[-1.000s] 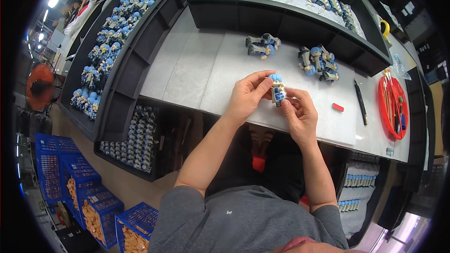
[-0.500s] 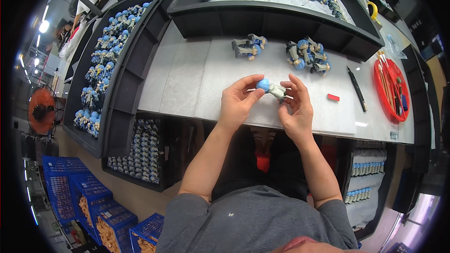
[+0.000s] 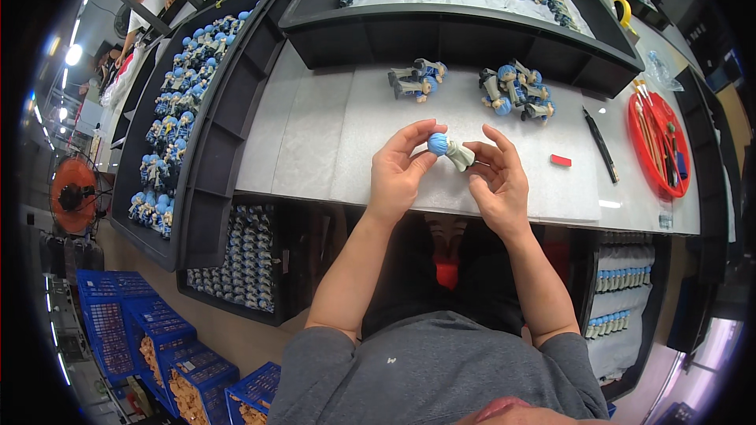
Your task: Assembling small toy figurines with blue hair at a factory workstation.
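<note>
Over the front part of the white-covered table, a small figurine [image 3: 458, 156] with a blue-haired head and a pale coat lies sideways, its back showing. My left hand [image 3: 400, 169] pinches it at the head between thumb and fingers. At its lower end the curled fingers and thumb of my right hand [image 3: 502, 182] close around the feet, which are hidden, while the index finger sticks up. Beyond my hands lie two loose groups of similar figurines, a smaller group [image 3: 417, 81] and a larger pile [image 3: 516, 88] to its right.
A black tray [image 3: 465, 39] with rows of figurines stands at the back; another black tray [image 3: 216, 130], heaped with figurines, is at left. On the right are a red block [image 3: 560, 160], a black pen [image 3: 600, 144] and a red basket [image 3: 683, 186] of brushes. Blue crates [image 3: 106, 323] stand lower left.
The figurine has turned and tilted in my fingers, so its pale back shows more and its dark feet no longer show. My hands have barely shifted; the view has moved slightly.
</note>
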{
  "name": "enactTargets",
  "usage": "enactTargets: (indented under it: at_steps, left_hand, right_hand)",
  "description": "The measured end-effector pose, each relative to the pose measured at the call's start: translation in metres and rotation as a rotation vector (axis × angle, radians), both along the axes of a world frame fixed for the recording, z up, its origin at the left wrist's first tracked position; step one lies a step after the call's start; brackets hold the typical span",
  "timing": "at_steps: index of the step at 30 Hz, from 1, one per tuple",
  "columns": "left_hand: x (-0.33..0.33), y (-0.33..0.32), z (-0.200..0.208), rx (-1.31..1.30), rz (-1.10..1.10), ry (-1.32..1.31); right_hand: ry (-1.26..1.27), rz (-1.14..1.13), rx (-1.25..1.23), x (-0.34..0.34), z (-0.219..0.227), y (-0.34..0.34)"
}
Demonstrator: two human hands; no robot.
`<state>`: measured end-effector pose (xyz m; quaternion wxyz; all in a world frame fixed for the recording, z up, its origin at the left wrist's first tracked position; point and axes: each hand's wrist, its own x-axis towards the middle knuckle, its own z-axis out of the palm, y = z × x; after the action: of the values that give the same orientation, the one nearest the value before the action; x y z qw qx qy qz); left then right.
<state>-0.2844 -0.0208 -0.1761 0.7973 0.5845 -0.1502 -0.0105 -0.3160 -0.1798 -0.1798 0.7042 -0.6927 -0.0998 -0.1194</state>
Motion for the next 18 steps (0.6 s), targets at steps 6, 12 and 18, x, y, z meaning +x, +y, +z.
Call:
enactTargets:
  at_steps: [6,12,18]
  left_hand:
    - [0.003,-0.003,0.002,-0.034,-0.07,0.013]
    - [0.009,-0.002,-0.015,0.043,-0.041,-0.046]
    - [0.003,-0.01,-0.01,0.224,0.009,0.001]
  right_hand:
    - [-0.087,-0.127,-0.121,0.003,-0.003,0.005]
    - [-0.178,-0.221,-0.124,-0.004,0.006,-0.02]
    - [-0.223,-0.692,-0.195,-0.074,0.025,-0.159]
